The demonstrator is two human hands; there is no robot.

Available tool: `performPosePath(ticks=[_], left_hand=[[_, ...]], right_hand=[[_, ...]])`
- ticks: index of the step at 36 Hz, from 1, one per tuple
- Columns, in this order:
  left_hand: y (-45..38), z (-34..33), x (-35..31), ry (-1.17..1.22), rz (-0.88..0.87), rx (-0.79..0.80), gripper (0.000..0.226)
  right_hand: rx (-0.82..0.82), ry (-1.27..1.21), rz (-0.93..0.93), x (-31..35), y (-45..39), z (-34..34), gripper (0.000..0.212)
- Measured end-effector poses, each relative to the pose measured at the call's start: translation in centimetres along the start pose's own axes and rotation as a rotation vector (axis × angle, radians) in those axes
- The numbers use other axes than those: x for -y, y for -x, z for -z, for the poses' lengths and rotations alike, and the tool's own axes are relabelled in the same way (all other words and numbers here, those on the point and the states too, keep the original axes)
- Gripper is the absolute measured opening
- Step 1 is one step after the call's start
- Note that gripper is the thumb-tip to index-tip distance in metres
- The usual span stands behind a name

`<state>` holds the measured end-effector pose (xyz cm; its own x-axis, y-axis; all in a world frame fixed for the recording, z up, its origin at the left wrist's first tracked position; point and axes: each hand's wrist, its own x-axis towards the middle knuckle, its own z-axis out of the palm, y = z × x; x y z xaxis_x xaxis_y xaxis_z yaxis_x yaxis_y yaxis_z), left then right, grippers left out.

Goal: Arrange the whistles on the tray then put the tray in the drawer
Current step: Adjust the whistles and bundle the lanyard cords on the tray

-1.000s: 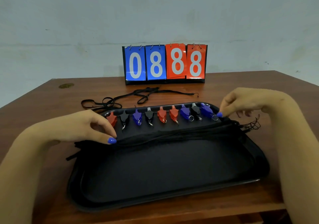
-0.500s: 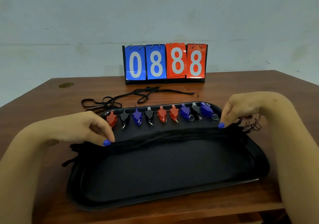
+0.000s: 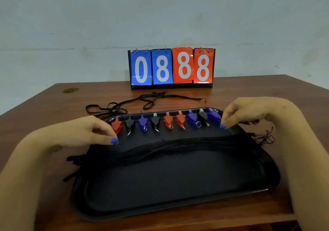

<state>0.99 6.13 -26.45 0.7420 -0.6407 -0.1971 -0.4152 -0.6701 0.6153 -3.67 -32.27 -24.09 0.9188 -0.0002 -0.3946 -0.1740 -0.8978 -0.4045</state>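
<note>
The black tray (image 3: 170, 204) was set at the near edge of the wooden table (image 3: 44, 106), probably so that it could be lifted off toward a drawer, which was not in view. Across its middle a bundle of black lanyards (image 3: 169, 150) was laid from left to right, its ends spilling over both short sides. The left hand (image 3: 89, 131) was held over the left part of the bundle and the right hand (image 3: 249, 113) over the right, each with fingers curled downward. Whether cords were pinched could not be told; apparently the bundle was being tidied clear of the whistles. Along the tray's far rim nine whistles (image 3: 168, 121) were lined up, red, black and blue. Beyond the tray, loose lanyards (image 3: 124, 104) lay on the table, and farthest a flip scoreboard (image 3: 171, 68) reading 0888 stood against the wall.
</note>
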Motion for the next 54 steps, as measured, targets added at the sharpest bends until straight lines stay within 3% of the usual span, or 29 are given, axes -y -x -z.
performPosePath(ticks=[1, 4, 6, 15, 23, 34, 37, 39, 40, 42, 44, 46, 49, 54], left_hand=[[-0.1, -0.1, -0.1, -0.009, -0.012, -0.023, 0.036], [-0.7, -0.6, -0.5, -0.031, -0.067, -0.033, 0.070], [-1.1, -1.0, -1.0, -0.020, -0.079, -0.018, 0.074], [-1.6, -3.3, -2.6, -0.110, -0.101, 0.018, 0.049], [-1.9, -3.7, -2.8, -0.074, -0.122, 0.076, 0.026], [-1.7, -3.4, -3.0, -0.034, -0.102, 0.132, 0.018], [-1.2, -2.3, -3.1, -0.002, -0.109, 0.011, 0.044], [-0.8, -1.2, -2.5, 0.035, -0.114, -0.214, 0.059], [-0.6, -0.7, -2.0, 0.058, -0.102, -0.349, 0.053], [-0.7, 0.1, -0.8, 0.062, -0.055, -0.607, 0.014], [-1.0, 0.7, 0.6, -0.054, 0.014, -0.745, 0.017], [-1.3, 1.1, 1.8, -0.149, 0.083, -0.771, 0.020], [-1.9, 1.2, 3.4, -0.269, 0.147, -0.780, 0.026], [-3.3, 0.8, 6.2, -0.378, 0.208, -0.691, 0.034]], right_hand=[[-0.020, -0.016, 0.045, 0.3, 0.0, -0.1, 0.020], [-0.049, -0.047, 0.194, 1.9, -0.1, -1.0, 0.011], [-0.033, -0.048, 0.286, 3.2, -0.3, -1.7, 0.010], [0.084, 0.099, 0.445, 6.4, -1.0, -4.8, 0.041], [0.205, 0.107, 0.427, 6.5, -0.7, -5.0, 0.018], [0.267, 0.074, 0.431, 6.3, -0.6, -4.6, 0.022], [0.152, 0.031, 0.439, 6.4, -0.6, -4.5, 0.031], [0.037, -0.024, 0.458, 6.6, -0.7, -4.4, 0.032], [-0.026, -0.054, 0.472, 6.6, -0.7, -4.4, 0.030], [-0.143, -0.083, 0.492, 6.6, -1.1, -4.4, 0.021], [-0.266, -0.020, 0.478, 6.5, -1.5, -4.7, 0.016], [-0.387, 0.077, 0.444, 6.3, -2.2, -4.8, 0.023], [-0.443, 0.144, 0.417, 6.5, -2.4, -4.9, 0.030], [-0.413, 0.085, 0.469, 7.0, -1.9, -5.1, 0.014]])
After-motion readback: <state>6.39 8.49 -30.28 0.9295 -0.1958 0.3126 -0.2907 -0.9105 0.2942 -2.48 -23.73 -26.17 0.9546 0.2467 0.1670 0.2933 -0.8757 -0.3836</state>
